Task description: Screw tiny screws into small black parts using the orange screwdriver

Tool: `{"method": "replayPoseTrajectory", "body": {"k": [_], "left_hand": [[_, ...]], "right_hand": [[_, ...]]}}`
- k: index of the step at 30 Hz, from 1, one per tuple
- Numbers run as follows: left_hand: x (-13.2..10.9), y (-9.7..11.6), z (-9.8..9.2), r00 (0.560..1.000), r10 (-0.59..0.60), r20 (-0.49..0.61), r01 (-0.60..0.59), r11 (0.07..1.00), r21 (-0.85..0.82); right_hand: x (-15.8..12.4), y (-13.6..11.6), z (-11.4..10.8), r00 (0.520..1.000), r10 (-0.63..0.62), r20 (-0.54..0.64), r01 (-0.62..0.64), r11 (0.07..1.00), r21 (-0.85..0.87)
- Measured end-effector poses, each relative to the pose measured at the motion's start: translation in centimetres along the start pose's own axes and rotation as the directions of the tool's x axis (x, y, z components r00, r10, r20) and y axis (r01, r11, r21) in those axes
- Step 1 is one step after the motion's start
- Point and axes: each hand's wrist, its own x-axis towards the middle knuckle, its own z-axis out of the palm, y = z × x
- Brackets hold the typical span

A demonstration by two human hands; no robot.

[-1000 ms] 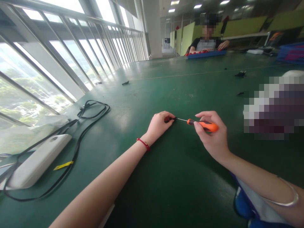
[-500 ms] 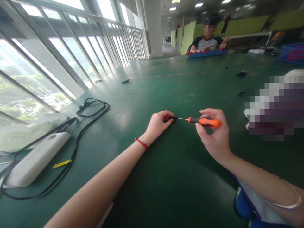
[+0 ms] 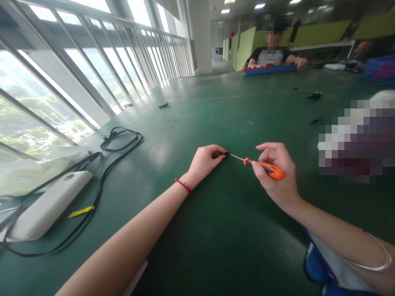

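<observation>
Near the middle of the green table (image 3: 197, 119), my left hand (image 3: 205, 160) pinches a small black part (image 3: 222, 154); its exact kind is too small to make out, and my fingers cover some of it. In my right hand (image 3: 279, 174) is a screwdriver (image 3: 271, 169) with an orange and black handle, held between thumb and fingers, the index finger raised off it. The thin metal shaft points left, and its tip meets the right end of the black part. The handle tilts down to the right.
At left lie a white power strip (image 3: 52, 205), a looped black cable (image 3: 101, 181) and a yellow tag (image 3: 82, 211). Small black pieces (image 3: 314, 95) are scattered farther off. Across the table a person (image 3: 273, 53) sits behind a blue tray (image 3: 271, 69) with red items. A metal railing (image 3: 101, 61) runs along the left.
The screwdriver's handle has swung downward, and my right index finger has lifted off it. My left hand stays in place with the black part. The person opposite has moved a hand outward.
</observation>
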Motion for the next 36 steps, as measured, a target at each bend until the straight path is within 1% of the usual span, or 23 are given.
{"method": "replayPoseTrajectory", "body": {"k": [2,3,7,9,13,15,19,20,21,23,25,27,30,31,33,36], "left_hand": [[-0.01,-0.09,-0.17,1.0,0.011,0.007,-0.011,1.0,0.026],[-0.02,-0.15,-0.24,1.0,0.011,0.01,-0.011,1.0,0.028],[-0.03,-0.46,-0.29,1.0,0.002,0.01,-0.002,1.0,-0.011],[-0.05,-0.55,-0.24,1.0,0.005,0.008,-0.005,1.0,-0.017],[-0.07,-0.56,-0.16,1.0,0.015,0.009,-0.015,1.0,-0.009],[-0.05,-0.54,-0.13,1.0,0.015,0.007,-0.015,1.0,-0.005],[-0.03,-0.51,-0.11,1.0,0.011,0.001,-0.011,1.0,-0.005],[-0.03,-0.51,-0.12,1.0,0.01,0.002,-0.01,1.0,-0.006],[-0.04,-0.5,-0.14,1.0,0.01,0.003,-0.01,1.0,-0.007],[-0.05,-0.51,-0.15,1.0,0.009,0.006,-0.009,1.0,-0.007],[-0.07,-0.53,-0.14,1.0,0.01,0.007,-0.01,1.0,-0.004],[-0.08,-0.56,-0.1,1.0,0.009,0.005,-0.009,1.0,0.001],[-0.09,-0.57,-0.07,1.0,0.009,0.001,-0.009,1.0,0.0],[-0.1,-0.55,-0.08,1.0,0.009,0.001,-0.009,1.0,-0.002],[-0.09,-0.52,-0.11,1.0,0.01,0.004,-0.01,1.0,-0.003],[-0.08,-0.48,-0.16,1.0,0.009,0.006,-0.009,1.0,-0.003]], "right_hand": [[-0.11,-0.11,-0.03,0.998,0.041,0.044,-0.039,0.998,-0.046],[-0.15,-0.15,-0.03,0.998,0.045,0.048,-0.042,0.997,-0.065],[-0.13,-0.09,0.08,0.998,-0.048,-0.034,0.047,0.998,-0.049],[-0.12,-0.02,0.1,0.997,-0.067,-0.047,0.067,0.998,-0.01],[-0.26,-0.03,0.06,0.998,0.022,0.065,-0.02,0.999,-0.033],[-0.3,-0.04,0.08,0.996,0.034,0.078,-0.029,0.998,-0.059],[-0.15,0.13,0.17,0.998,-0.056,-0.041,0.054,0.997,-0.048],[-0.12,0.17,0.18,0.997,-0.059,-0.048,0.057,0.998,-0.038],[-0.11,0.17,0.17,0.998,-0.046,-0.038,0.045,0.998,-0.032],[-0.17,0.1,0.12,1.0,0.005,0.023,-0.004,0.999,-0.044],[-0.27,-0.04,0.06,0.997,0.029,0.07,-0.024,0.997,-0.07],[-0.33,-0.15,0.05,0.999,0.008,0.047,-0.005,0.997,-0.078],[-0.26,-0.12,0.1,0.998,-0.045,-0.043,0.044,0.998,-0.042],[-0.23,-0.08,0.12,0.997,-0.053,-0.053,0.051,0.998,-0.024],[-0.23,-0.02,0.13,1.0,-0.03,-0.008,0.03,1.0,-0.008],[-0.35,-0.08,0.1,0.996,0.041,0.085,-0.037,0.998,-0.046]]}}
